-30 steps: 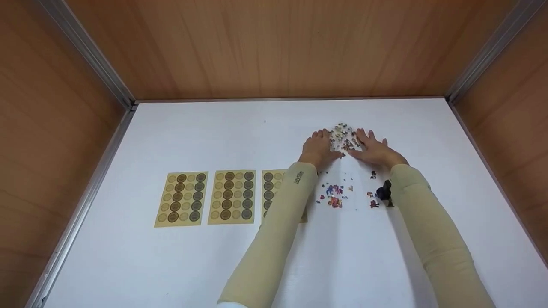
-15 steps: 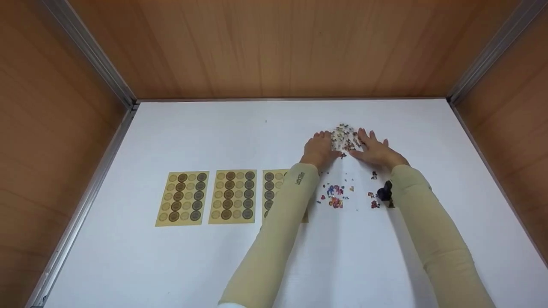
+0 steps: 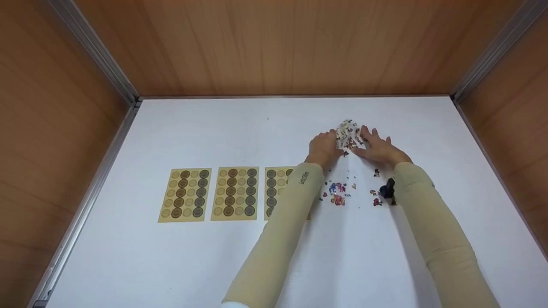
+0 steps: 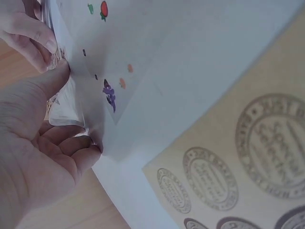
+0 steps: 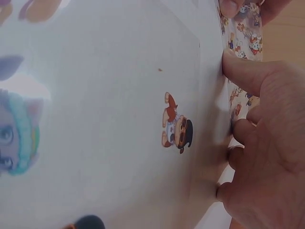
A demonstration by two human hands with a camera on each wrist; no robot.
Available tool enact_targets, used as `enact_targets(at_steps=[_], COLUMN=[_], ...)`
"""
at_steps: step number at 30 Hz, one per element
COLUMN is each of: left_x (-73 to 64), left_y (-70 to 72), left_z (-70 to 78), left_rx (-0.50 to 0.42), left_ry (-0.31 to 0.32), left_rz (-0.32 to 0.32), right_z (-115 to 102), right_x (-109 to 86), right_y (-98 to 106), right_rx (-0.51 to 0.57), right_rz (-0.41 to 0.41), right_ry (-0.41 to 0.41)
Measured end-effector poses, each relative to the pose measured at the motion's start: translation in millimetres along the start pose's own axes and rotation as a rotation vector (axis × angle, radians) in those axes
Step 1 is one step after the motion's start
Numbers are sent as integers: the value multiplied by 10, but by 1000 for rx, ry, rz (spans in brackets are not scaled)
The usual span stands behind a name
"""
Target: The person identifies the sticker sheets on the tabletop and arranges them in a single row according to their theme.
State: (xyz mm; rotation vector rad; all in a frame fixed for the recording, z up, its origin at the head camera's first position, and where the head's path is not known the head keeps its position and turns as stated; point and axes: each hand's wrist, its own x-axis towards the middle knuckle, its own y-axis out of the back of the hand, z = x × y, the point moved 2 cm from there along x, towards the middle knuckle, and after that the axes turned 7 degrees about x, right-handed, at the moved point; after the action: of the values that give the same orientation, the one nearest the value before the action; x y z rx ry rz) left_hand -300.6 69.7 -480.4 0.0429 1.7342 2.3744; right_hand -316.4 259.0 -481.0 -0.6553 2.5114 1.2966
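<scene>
A clear plastic bag of small cartoon stickers [image 3: 347, 131] lies between the two hands, towards the back right of the table. My left hand [image 3: 324, 147] grips the bag's left edge, fingers curled in and thumb along the near side; the left wrist view shows that hand [image 4: 43, 129] against the clear plastic [image 4: 69, 107]. On the other side my right hand [image 3: 379, 147] has its fingers spread, with thumb and fingertips touching the bag's right edge. In the right wrist view its thumb lies by the printed stickers [image 5: 240, 93]. Part of the bag is hidden by fingers.
Tan sheets of round stickers [image 3: 185, 195] lie in a row on the white table [image 3: 205, 265]; the left forearm covers part of the rightmost one. Colourful stickers [image 3: 338, 188] and a puppy sticker [image 5: 176, 124] lie nearer the person. Wooden panels [image 3: 274, 47] enclose the table.
The left fingers have curled in more at the bag's edge. The bag's plastic has shifted and shows brighter glare. The right hand keeps nearly the same place and spread.
</scene>
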Motion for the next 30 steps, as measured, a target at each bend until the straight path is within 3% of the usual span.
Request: enact_targets(at_steps=[14,23,26,30], left_x=[14,21,17,-1], left_y=[-24,2,36,97], left_z=[52,104,120,114], left_rx=[-52,-18,-78,-256], left_ry=[-18,-68,-49,31], left_rz=[44,70,60,27], right_z=[46,34,42,45], right_x=[25,71,92,93], right_y=[25,-2,-9,1], right_rx=[-7,6,9,39], right_rz=[0,5,13,21], right_ry=[9,-2,20,29])
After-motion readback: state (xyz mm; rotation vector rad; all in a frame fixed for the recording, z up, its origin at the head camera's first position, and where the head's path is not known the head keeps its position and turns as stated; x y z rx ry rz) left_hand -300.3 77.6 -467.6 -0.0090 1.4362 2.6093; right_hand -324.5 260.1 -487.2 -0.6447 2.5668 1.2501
